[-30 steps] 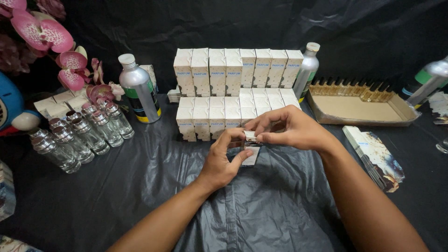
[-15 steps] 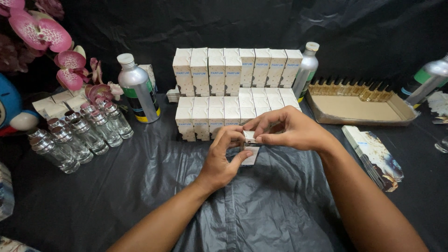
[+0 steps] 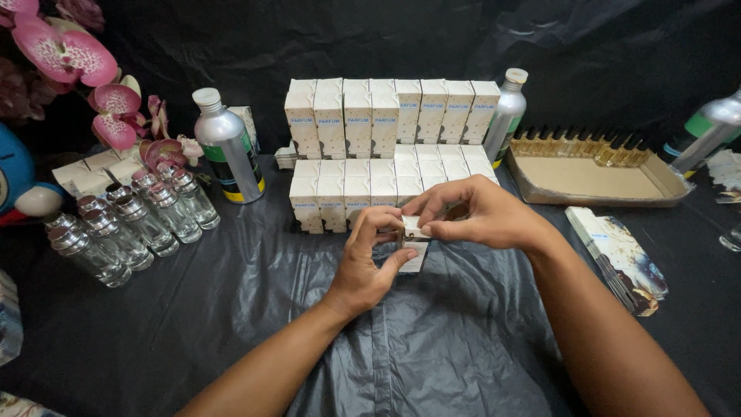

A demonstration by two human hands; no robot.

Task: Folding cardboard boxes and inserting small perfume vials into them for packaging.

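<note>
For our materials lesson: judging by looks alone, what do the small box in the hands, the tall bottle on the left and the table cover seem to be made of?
Small box: probably thin matt cardboard, white, with crisp folded edges.
Tall bottle: apparently brushed metal, perhaps aluminium, with a dull silver sheen.
Table cover: likely thin black plastic sheeting, glossy and creased.

Fingers (image 3: pixel 432 202) hide most of the small white box (image 3: pixel 414 245); bottle (image 3: pixel 710 131) cut off.

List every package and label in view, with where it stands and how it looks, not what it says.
Small box: between left hand and right hand, white.
Stacked boxes: behind the hands, upright, white.
Metal bottle: left of the stack, silver, green and yellow label.
Cardboard tray: right, shallow, brown.
Flat cartons: right, marbled.
</note>
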